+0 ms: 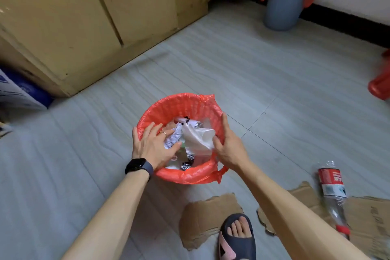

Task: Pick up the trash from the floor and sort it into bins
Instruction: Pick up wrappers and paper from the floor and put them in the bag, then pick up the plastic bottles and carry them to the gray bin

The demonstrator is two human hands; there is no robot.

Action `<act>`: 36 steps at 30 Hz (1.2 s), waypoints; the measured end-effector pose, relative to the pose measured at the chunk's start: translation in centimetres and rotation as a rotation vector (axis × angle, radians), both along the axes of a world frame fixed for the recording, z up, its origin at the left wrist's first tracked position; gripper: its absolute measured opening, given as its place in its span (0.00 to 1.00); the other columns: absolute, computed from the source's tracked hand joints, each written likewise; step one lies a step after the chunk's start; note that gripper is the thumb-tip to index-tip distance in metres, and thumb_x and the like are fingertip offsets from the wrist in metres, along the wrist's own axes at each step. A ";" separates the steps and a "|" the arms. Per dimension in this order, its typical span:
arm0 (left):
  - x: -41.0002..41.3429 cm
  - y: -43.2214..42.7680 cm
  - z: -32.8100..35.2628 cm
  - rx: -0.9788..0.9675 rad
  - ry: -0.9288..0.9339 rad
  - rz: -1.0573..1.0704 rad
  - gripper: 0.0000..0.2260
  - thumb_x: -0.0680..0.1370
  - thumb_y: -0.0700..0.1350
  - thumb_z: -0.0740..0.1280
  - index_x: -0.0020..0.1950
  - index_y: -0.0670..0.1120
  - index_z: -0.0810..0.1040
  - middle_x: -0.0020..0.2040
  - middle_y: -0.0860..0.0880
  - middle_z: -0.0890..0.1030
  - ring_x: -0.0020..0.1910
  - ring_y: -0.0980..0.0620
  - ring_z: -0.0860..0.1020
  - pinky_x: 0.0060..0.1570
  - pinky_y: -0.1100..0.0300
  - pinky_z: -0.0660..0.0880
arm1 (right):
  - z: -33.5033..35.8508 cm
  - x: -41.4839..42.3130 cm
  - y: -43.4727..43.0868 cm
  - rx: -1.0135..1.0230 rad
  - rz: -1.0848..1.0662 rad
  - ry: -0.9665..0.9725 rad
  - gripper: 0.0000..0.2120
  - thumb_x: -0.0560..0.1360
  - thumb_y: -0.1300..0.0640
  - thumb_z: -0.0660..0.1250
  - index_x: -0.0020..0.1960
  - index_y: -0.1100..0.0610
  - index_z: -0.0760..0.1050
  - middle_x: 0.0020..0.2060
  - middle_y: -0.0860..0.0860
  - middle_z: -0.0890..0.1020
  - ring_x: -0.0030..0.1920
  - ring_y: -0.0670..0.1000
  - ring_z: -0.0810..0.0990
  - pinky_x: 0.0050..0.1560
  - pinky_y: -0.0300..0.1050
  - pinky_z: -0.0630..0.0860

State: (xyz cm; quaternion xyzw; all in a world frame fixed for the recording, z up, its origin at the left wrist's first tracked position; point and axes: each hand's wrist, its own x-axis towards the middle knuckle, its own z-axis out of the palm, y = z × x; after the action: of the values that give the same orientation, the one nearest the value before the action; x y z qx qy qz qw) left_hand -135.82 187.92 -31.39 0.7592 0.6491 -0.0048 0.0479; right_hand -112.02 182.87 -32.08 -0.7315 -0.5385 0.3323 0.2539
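The step in hand looks like packing trash down into the red-lined bin (179, 101), which stands on the floor just ahead of the person's foot. The left hand (152, 145) is spread flat, fingers splayed over crumpled paper (174, 139) inside. The right hand (229, 146) straddles the rim, thumb inside against a clear plastic bag (196, 137) and index finger along the liner; whether it truly grips cannot be told. To do this well, press straight down with the flat palm, not sideways, since the light bin could tip or slide. Keep the right hand steadying the rim without dragging the liner inward. The springy bag will likely rebound, so tuck it under the paper. A bottle (332, 190) and cardboard (209, 215) lie on the floor, probably meant for another bin (282, 10).
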 end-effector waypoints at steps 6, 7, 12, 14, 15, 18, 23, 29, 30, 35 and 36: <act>0.1 -1.0 1.0 0.140 -0.147 -0.066 0.24 0.73 0.67 0.57 0.62 0.59 0.78 0.64 0.54 0.77 0.68 0.50 0.70 0.70 0.40 0.58 | 2.6 6.7 -4.7 -0.053 -0.099 0.120 0.28 0.81 0.41 0.60 0.78 0.49 0.63 0.67 0.52 0.77 0.62 0.53 0.80 0.65 0.50 0.74; 1.2 -1.3 1.6 0.157 -0.173 -0.120 0.25 0.72 0.66 0.57 0.63 0.57 0.78 0.63 0.53 0.77 0.67 0.49 0.71 0.68 0.42 0.61 | 3.0 8.8 -6.4 -0.058 -0.152 0.110 0.26 0.81 0.41 0.61 0.76 0.50 0.66 0.66 0.53 0.79 0.61 0.53 0.80 0.65 0.49 0.74; 9.3 -3.3 5.8 0.134 -0.302 -0.425 0.24 0.72 0.57 0.61 0.66 0.51 0.77 0.63 0.49 0.78 0.61 0.44 0.76 0.61 0.48 0.72 | 5.0 18.6 -14.0 -0.179 -0.307 -0.060 0.22 0.81 0.43 0.61 0.68 0.55 0.74 0.59 0.53 0.83 0.59 0.53 0.81 0.60 0.43 0.73; 13.9 -4.5 8.2 0.092 -0.299 -0.571 0.24 0.73 0.55 0.61 0.67 0.50 0.77 0.61 0.48 0.79 0.58 0.43 0.78 0.57 0.49 0.75 | 6.0 21.5 -17.0 -0.225 -0.361 -0.109 0.21 0.81 0.44 0.61 0.67 0.56 0.75 0.58 0.54 0.84 0.60 0.54 0.81 0.59 0.43 0.72; 16.2 -5.1 9.5 0.063 -0.275 -0.657 0.23 0.74 0.54 0.61 0.68 0.50 0.76 0.61 0.48 0.79 0.59 0.43 0.78 0.56 0.50 0.76 | 6.5 22.6 -18.4 -0.240 -0.383 -0.123 0.21 0.81 0.45 0.61 0.67 0.56 0.75 0.58 0.54 0.83 0.61 0.54 0.81 0.58 0.42 0.72; 22.9 -7.2 12.4 -0.021 -0.196 -0.870 0.20 0.78 0.52 0.64 0.71 0.54 0.72 0.64 0.50 0.77 0.63 0.46 0.75 0.57 0.53 0.74 | 7.7 24.9 -22.8 -0.250 -0.446 -0.149 0.20 0.81 0.44 0.62 0.66 0.55 0.76 0.61 0.52 0.82 0.61 0.53 0.80 0.62 0.44 0.73; 32.1 -11.8 14.5 -0.075 0.078 -1.107 0.18 0.81 0.53 0.61 0.70 0.57 0.70 0.65 0.53 0.74 0.63 0.49 0.74 0.48 0.57 0.70 | 8.2 27.2 -29.7 -0.222 -0.570 -0.149 0.16 0.80 0.48 0.63 0.63 0.53 0.79 0.60 0.50 0.83 0.61 0.51 0.80 0.65 0.45 0.73; 38.5 -18.1 11.7 -0.165 0.250 -1.200 0.16 0.80 0.52 0.60 0.66 0.53 0.75 0.61 0.48 0.77 0.59 0.45 0.77 0.48 0.56 0.73 | 5.8 28.7 -36.6 -0.261 -0.674 -0.097 0.14 0.80 0.50 0.64 0.62 0.53 0.79 0.58 0.48 0.83 0.60 0.50 0.80 0.61 0.42 0.73; 38.8 -19.0 10.6 -0.216 0.230 -1.180 0.15 0.80 0.51 0.61 0.66 0.53 0.76 0.61 0.48 0.77 0.58 0.45 0.77 0.50 0.56 0.74 | 5.1 28.6 -37.3 -0.273 -0.680 -0.090 0.14 0.80 0.50 0.64 0.62 0.53 0.79 0.58 0.48 0.83 0.59 0.49 0.80 0.60 0.42 0.73; 38.7 -22.4 2.7 -0.520 0.185 -1.055 0.17 0.80 0.53 0.61 0.67 0.50 0.75 0.65 0.46 0.76 0.61 0.45 0.76 0.57 0.54 0.75 | 1.0 27.3 -39.7 -0.325 -0.678 0.001 0.14 0.79 0.50 0.65 0.62 0.52 0.79 0.59 0.48 0.83 0.58 0.49 0.80 0.64 0.46 0.74; 38.3 -22.8 1.2 -0.563 0.188 -1.025 0.17 0.80 0.53 0.61 0.68 0.50 0.74 0.66 0.47 0.75 0.62 0.45 0.76 0.57 0.55 0.74 | 0.1 26.8 -39.9 -0.343 -0.665 0.017 0.14 0.79 0.51 0.65 0.63 0.53 0.79 0.59 0.49 0.83 0.58 0.49 0.80 0.64 0.46 0.74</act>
State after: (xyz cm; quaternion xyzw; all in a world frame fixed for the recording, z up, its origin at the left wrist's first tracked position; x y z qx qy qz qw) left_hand -97.55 165.09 -30.16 0.9303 0.1750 -0.2665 0.1814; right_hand -85.20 142.93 -32.00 -0.8955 -0.2059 0.3233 0.2263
